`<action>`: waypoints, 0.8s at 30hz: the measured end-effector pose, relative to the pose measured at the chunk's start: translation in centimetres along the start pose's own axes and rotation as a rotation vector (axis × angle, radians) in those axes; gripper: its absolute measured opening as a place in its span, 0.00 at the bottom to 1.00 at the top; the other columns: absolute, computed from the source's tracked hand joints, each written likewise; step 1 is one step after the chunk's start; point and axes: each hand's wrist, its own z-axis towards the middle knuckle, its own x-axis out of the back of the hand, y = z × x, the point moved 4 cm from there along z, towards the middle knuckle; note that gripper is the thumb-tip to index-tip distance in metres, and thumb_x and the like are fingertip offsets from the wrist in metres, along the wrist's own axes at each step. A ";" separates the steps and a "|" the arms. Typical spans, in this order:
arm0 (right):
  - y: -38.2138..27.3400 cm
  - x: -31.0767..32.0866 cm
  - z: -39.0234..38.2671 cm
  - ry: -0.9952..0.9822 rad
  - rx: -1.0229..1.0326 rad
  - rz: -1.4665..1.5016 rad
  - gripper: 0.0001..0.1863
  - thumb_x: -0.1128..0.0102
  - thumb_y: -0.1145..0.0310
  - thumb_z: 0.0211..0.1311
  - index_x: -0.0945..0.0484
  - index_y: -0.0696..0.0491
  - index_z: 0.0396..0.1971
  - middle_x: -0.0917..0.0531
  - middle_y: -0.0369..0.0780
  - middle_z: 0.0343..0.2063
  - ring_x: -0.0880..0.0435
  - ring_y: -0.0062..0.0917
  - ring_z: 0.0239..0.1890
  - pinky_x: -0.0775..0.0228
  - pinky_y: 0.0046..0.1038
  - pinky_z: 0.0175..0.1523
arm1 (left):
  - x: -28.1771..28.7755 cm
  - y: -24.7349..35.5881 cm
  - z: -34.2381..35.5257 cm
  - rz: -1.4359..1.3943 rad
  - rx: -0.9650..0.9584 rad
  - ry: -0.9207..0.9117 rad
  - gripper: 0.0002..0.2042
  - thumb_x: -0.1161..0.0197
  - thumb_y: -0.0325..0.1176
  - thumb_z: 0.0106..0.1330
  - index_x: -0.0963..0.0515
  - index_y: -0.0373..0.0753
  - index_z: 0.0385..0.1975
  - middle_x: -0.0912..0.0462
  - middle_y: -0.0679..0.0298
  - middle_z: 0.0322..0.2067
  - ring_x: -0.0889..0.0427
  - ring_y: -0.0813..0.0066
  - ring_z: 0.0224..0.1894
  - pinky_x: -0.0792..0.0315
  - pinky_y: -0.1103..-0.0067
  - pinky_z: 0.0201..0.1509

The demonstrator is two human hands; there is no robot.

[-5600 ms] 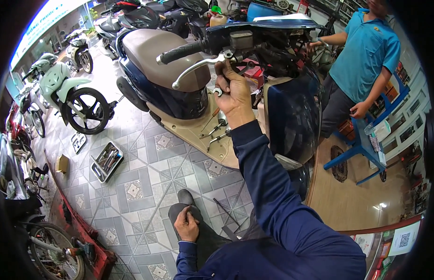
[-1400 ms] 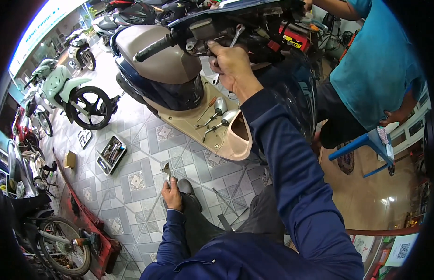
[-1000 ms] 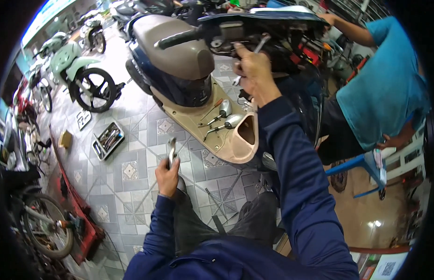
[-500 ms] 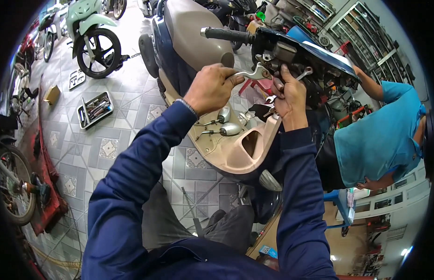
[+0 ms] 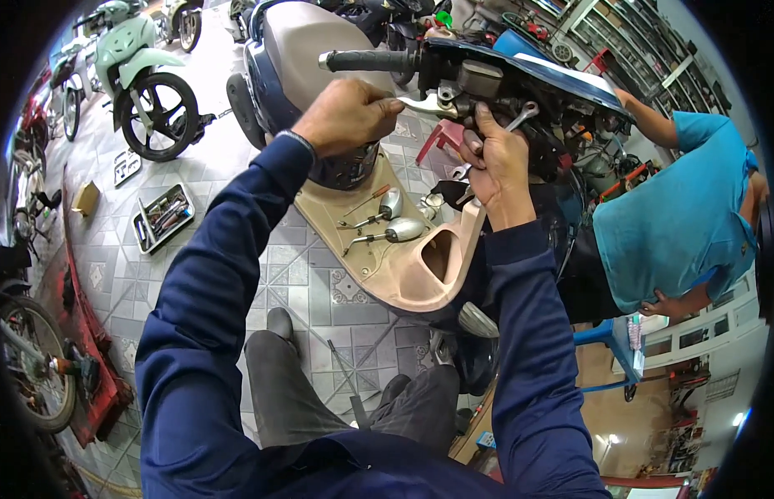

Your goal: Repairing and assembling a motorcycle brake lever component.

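Observation:
My left hand (image 5: pixel 347 116) pinches the outer end of a silver brake lever (image 5: pixel 428 105) between thumb and fingers. The lever's pivot end is against or just under the brake master cylinder (image 5: pixel 481 79) on the scooter's handlebar, below the black handlebar grip (image 5: pixel 370 61). I cannot tell whether it is seated in its bracket. My right hand (image 5: pixel 499 158) is closed round a combination wrench (image 5: pixel 521 117), whose ring end sticks out past the fingers. Its thumb and fingertips are close to the lever's pivot; the fingers partly hide that spot.
Two mirrors (image 5: pixel 403 229) and a screwdriver (image 5: pixel 368 205) lie on the scooter's beige floorboard (image 5: pixel 337 218). A co-worker in a blue shirt (image 5: pixel 678 216) stands at the right, one arm reaching to the scooter's front. A tool tray (image 5: pixel 164 218) and a green motorbike (image 5: pixel 141 62) are at the left.
My left hand has brought the brake lever up closer to the master cylinder. The right hand still grips the wrench beside it. The whole view has shifted slightly.

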 end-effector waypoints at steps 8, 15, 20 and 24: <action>-0.3 -0.6 -0.4 0.059 -0.018 -0.004 0.10 0.41 0.69 0.70 0.26 0.55 0.28 0.30 0.34 0.18 0.37 0.18 0.14 0.49 0.22 0.19 | 0.5 -0.4 1.4 0.193 -0.016 0.068 0.15 0.37 0.40 0.69 0.15 0.34 0.43 0.12 0.52 0.33 0.15 0.66 0.32 0.23 0.73 0.43; 0.2 0.1 0.1 0.022 -0.002 0.040 0.10 0.40 0.69 0.69 0.25 0.56 0.28 0.27 0.36 0.19 0.35 0.18 0.15 0.49 0.21 0.18 | -0.6 -1.2 0.9 0.079 -0.053 0.239 0.13 0.37 0.41 0.65 0.14 0.38 0.37 0.15 0.49 0.33 0.15 0.50 0.36 0.24 0.66 0.42; 0.3 -0.3 -0.2 0.047 -0.002 0.020 0.10 0.40 0.70 0.70 0.24 0.58 0.28 0.25 0.38 0.21 0.34 0.18 0.15 0.49 0.21 0.18 | -0.3 -1.0 1.2 0.079 -0.055 0.192 0.13 0.37 0.41 0.65 0.14 0.38 0.37 0.15 0.50 0.34 0.15 0.50 0.37 0.24 0.65 0.43; 0.3 0.0 0.2 0.046 0.002 0.004 0.10 0.41 0.70 0.70 0.24 0.58 0.29 0.24 0.39 0.21 0.33 0.19 0.15 0.49 0.21 0.18 | -1.0 -0.2 0.8 0.140 -0.024 0.219 0.13 0.37 0.41 0.65 0.13 0.39 0.37 0.14 0.52 0.35 0.16 0.50 0.38 0.24 0.64 0.44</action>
